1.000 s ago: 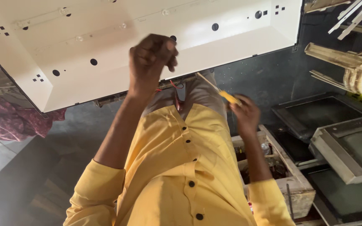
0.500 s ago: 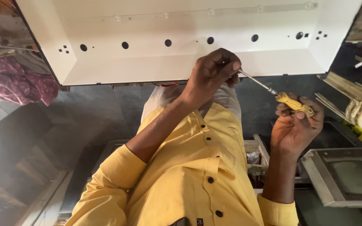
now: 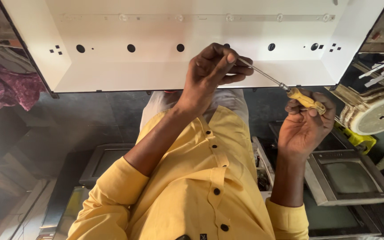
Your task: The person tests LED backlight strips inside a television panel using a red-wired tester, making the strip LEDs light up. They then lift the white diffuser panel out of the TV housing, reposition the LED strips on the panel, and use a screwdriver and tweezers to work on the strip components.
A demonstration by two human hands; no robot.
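From the head camera, the person sits in a yellow shirt [image 3: 210,186] and looks down at both hands.

The right hand [image 3: 305,126] is closed tight around the yellow handle of a screwdriver [image 3: 305,100]. The thin metal rod of the tool points left and up, toward the other hand.

The left hand [image 3: 212,73] is held up in front of a big white metal tray [image 3: 112,66]. Its fingers [image 3: 227,60] pinch the sharp end of the rod. The picture is too small to tell if a tiny screw sits there too. So the two hands are a bit apart, but the one tool joins them.

The tray lies on the far side and has a row of round holes. A long thin strip with small lights [image 3: 178,18] runs along its far side.

On the right, near the floor, lie old grey screen frames [image 3: 352,178] and a round white part [image 3: 374,113]. A pink cloth [image 3: 5,84] lies on the left.

The tip is sharp, so a hard push from the right hand could poke the left fingers. A slip toward the tray could scratch it or hit a little light.
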